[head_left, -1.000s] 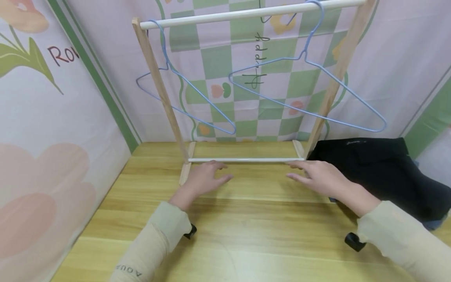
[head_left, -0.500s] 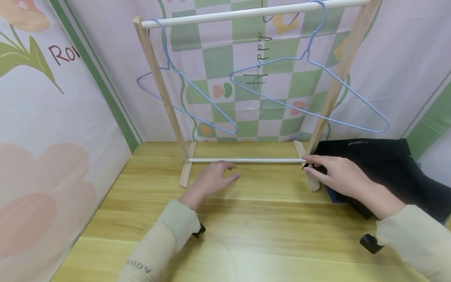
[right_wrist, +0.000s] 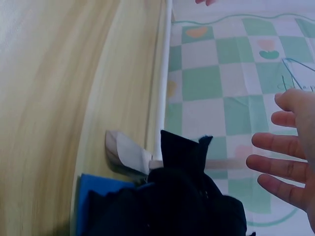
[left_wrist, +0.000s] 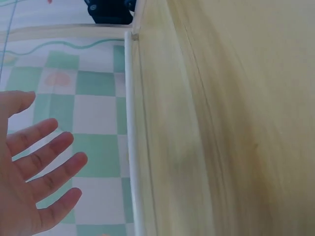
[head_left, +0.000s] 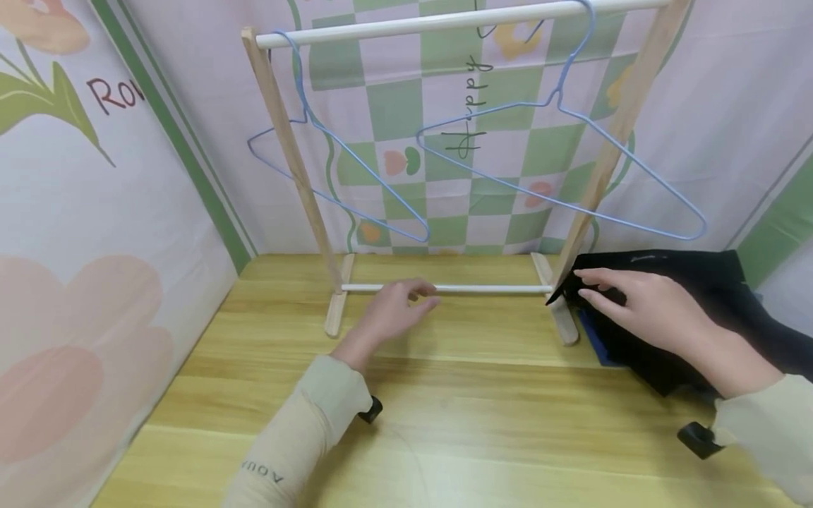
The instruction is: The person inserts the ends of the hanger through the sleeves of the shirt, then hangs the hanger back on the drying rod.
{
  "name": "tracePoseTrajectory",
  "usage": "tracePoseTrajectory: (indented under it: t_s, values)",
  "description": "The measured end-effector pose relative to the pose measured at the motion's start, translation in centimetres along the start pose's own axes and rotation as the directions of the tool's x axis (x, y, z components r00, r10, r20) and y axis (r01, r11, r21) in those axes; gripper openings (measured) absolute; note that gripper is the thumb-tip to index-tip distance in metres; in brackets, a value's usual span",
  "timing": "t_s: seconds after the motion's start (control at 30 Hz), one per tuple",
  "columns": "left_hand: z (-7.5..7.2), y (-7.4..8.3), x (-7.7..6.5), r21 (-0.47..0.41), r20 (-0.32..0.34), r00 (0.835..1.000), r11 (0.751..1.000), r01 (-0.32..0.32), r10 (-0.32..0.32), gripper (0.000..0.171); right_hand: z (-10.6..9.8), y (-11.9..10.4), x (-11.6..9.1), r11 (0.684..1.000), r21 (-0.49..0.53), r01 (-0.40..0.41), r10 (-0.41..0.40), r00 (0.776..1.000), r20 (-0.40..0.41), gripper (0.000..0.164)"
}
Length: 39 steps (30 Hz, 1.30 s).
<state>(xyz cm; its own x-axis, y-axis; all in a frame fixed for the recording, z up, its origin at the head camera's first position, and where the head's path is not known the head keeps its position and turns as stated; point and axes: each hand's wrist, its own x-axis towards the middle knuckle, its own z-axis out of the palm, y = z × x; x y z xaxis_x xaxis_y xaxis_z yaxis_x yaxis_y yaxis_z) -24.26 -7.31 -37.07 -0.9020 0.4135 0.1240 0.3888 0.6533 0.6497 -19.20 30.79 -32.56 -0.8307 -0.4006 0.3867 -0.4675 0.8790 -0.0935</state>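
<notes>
In the head view my left hand (head_left: pixel 395 310) hovers over the table in front of the rack's white lower bar (head_left: pixel 483 288). Its fingers are loosely bent and hold nothing; the left wrist view shows them spread apart. My right hand (head_left: pixel 660 310) hangs over a black folded garment (head_left: pixel 692 262) at the right. The right wrist view shows that hand's fingers (right_wrist: pixel 278 143) spread beside the black cloth (right_wrist: pixel 172 201), gripping nothing. A corner of the garment stands up near the rack's right foot (head_left: pixel 564 321). Something blue (head_left: pixel 597 339) shows under the black cloth.
Two blue wire hangers, a left one (head_left: pixel 356 159) and a right one (head_left: pixel 635 162), hang from the white top rail (head_left: pixel 406 25) of the wooden rack. Behind it is a printed cloth backdrop (head_left: pixel 190 85). The rack stands on a wood-grain table (head_left: pixel 457 423).
My right hand has moved right, from the end of the lower bar to over the black garment, whose near corner has shifted. My left hand has drifted slightly right.
</notes>
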Motion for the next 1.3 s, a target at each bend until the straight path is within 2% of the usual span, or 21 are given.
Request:
tracePoseTrajectory:
  t_s: [0.13, 0.27, 0.5, 0.67, 0.83, 0.93, 1.03, 1.2, 1.3]
  values:
    - [0.7, -0.2, 0.5, -0.09, 0.001, 1.0, 0.995, 0.031, -0.031, 0.04, -0.6, 0.8, -0.2, 0.999, -0.01, -0.048, 0.048, 0.999, 0.003, 0.041]
    - [1.5, -0.4, 1.1, -0.204, -0.013, 0.997, 0.976, 0.072, -0.077, 0.04, -0.9, 1.5, -0.7, 0.996, -0.02, -0.084, 0.084, 0.996, 0.005, 0.042]
    - [2.8, 0.0, 2.3, -0.354, -0.002, 0.993, 0.929, 0.112, -0.121, 0.039, -1.2, 2.6, -1.4, 0.992, -0.038, -0.124, 0.124, 0.992, -0.01, 0.042]
    - [3.9, 0.7, 3.2, -0.423, 0.0, 0.994, 0.9, 0.103, -0.113, 0.035, -1.4, 3.5, -1.8, 0.988, -0.052, -0.144, 0.142, 0.989, -0.039, 0.04]
    - [5.3, 1.8, 4.4, -0.519, 0.019, 0.99, 0.845, 0.129, -0.139, 0.032, -1.4, 4.3, -2.1, 0.984, -0.072, -0.164, 0.161, 0.986, -0.044, 0.04]
    - [6.0, 2.4, 5.1, -0.548, 0.024, 0.988, 0.824, 0.143, -0.155, 0.03, -1.3, 4.7, -2.1, 0.98, -0.08, -0.184, 0.182, 0.983, -0.034, 0.04]
    - [6.7, 3.2, 5.7, -0.557, 0.03, 0.987, 0.817, 0.149, -0.159, 0.028, -1.2, 5.1, -2.3, 0.976, -0.079, -0.202, 0.2, 0.979, -0.033, 0.038]
    - [7.8, 4.4, 6.4, -0.586, 0.051, 0.986, 0.795, 0.158, -0.159, 0.029, -1.3, 5.8, -2.5, 0.975, -0.081, -0.208, 0.199, 0.975, -0.103, 0.035]
    - [8.3, 4.9, 6.6, -0.588, 0.056, 0.987, 0.794, 0.156, -0.152, 0.027, -1.3, 6.2, -2.6, 0.973, -0.084, -0.215, 0.204, 0.972, -0.117, 0.034]
